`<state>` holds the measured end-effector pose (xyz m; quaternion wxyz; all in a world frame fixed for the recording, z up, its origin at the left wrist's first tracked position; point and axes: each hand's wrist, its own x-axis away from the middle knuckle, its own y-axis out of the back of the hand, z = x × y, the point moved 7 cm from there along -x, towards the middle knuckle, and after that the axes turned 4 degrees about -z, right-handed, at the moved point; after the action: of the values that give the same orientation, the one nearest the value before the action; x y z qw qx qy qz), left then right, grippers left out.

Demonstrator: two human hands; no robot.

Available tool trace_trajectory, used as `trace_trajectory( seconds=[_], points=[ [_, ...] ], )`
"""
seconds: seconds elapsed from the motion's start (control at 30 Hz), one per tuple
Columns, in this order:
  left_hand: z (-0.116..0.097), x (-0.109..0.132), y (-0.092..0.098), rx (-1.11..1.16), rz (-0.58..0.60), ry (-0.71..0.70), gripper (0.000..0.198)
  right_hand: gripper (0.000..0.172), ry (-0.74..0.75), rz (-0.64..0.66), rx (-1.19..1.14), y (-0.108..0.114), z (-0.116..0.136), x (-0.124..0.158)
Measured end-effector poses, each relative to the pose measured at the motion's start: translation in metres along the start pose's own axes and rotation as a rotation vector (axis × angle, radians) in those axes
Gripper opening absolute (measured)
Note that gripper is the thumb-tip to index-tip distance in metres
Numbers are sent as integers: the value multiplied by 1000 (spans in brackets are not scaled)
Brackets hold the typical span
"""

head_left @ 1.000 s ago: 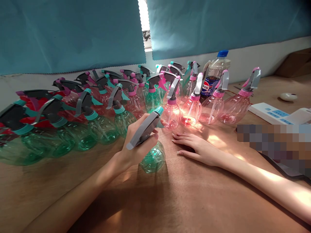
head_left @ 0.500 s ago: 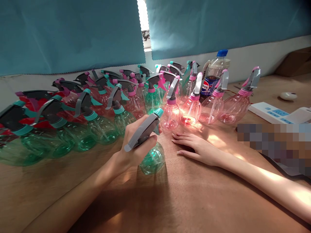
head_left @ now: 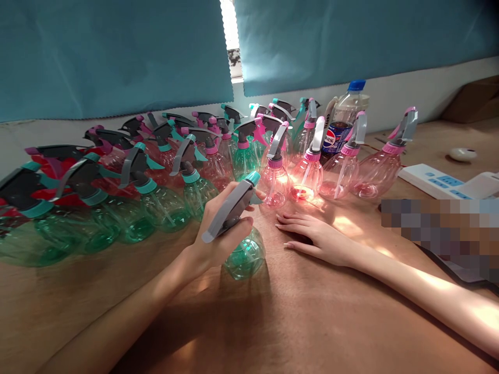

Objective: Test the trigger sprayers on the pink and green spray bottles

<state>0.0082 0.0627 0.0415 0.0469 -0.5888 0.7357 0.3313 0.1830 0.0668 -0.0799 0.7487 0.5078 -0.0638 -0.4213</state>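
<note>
My left hand (head_left: 218, 231) is closed around the neck of a green spray bottle (head_left: 246, 257), which stands on the wooden table (head_left: 312, 322). The bottle's grey spray head with a teal nozzle (head_left: 252, 179) points away from me, towards the pink bottles. A fingertip shows just past the nozzle; the trigger is mostly hidden by the hand. Flat on the table to the right lies my right hand (head_left: 307, 234), fingers stretched out and holding nothing. Closest to its fingertips is a pink spray bottle (head_left: 274, 192).
Several green spray bottles (head_left: 134, 226) line the left, with red and pink ones behind. More pink spray bottles (head_left: 376, 176) stand at the right, near a cola bottle (head_left: 338, 132). A white power strip (head_left: 432, 179) and a white mouse (head_left: 462, 154) lie further right.
My left hand has shifted very slightly on the bottle's neck, and the spray head has moved a little. A fingertip now shows beyond the nozzle. My right hand has stayed still.
</note>
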Motion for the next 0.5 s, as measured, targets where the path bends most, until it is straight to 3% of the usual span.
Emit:
trace_trajectory(
  seconds=[0.2,0.5],
  points=[
    [-4,-1,-1,63,18,-72,37,47,-2,0,0,1,0,0],
    [-1,0,-3,16,5,-58,35,45,-1,-25,-30,1,0,0]
  ],
)
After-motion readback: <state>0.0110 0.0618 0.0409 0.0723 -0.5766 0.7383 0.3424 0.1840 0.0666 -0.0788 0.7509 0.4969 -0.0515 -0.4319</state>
